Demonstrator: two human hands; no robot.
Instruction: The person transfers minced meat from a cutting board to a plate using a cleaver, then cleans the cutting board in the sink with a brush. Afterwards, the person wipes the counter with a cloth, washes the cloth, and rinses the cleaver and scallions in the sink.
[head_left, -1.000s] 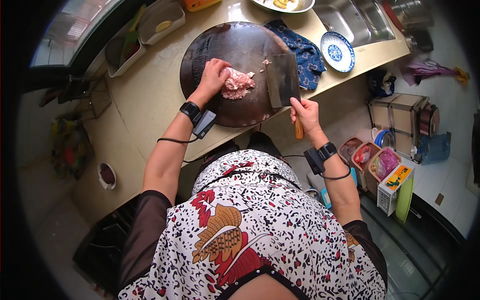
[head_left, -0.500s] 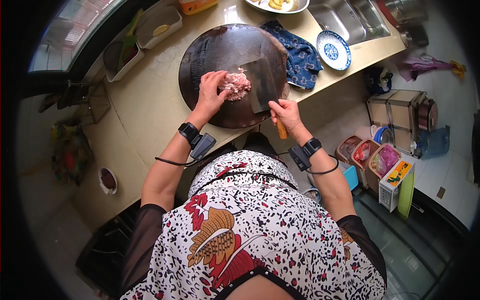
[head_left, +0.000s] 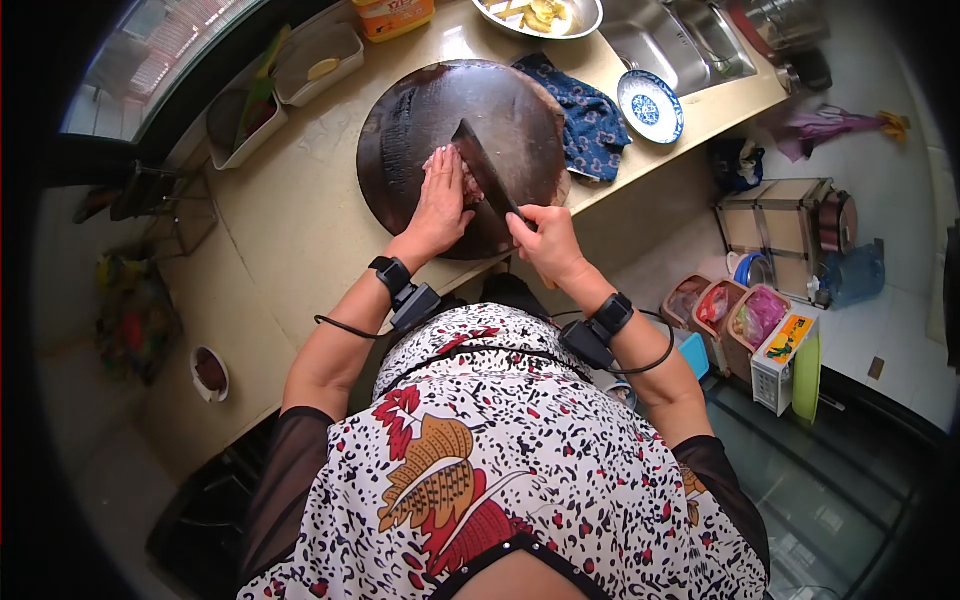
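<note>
A round dark chopping board (head_left: pixel 410 120) lies on the counter. On it is pink minced meat (head_left: pixel 473 188), mostly hidden between my left hand and the blade. My left hand (head_left: pixel 440 210) rests against the left side of the meat with its fingers stretched forward. My right hand (head_left: pixel 547 240) is wrapped round the handle of a cleaver (head_left: pixel 482 172). The cleaver's blade stands steeply tilted along the right side of the meat, close to my left fingertips. Its handle is hidden in my right hand.
Right of the board lie a blue patterned cloth (head_left: pixel 592 120) and a blue-and-white plate (head_left: pixel 650 106). A metal sink (head_left: pixel 665 45) is beyond them. A bowl with yellow food (head_left: pixel 585 22) and an orange tub (head_left: pixel 394 17) stand behind; white trays (head_left: pixel 335 80) are back left.
The cleaver has moved left to the meat and turned from nearly flat to steeply tilted. My left fingers have straightened beside the meat, and my right hand has moved left.
</note>
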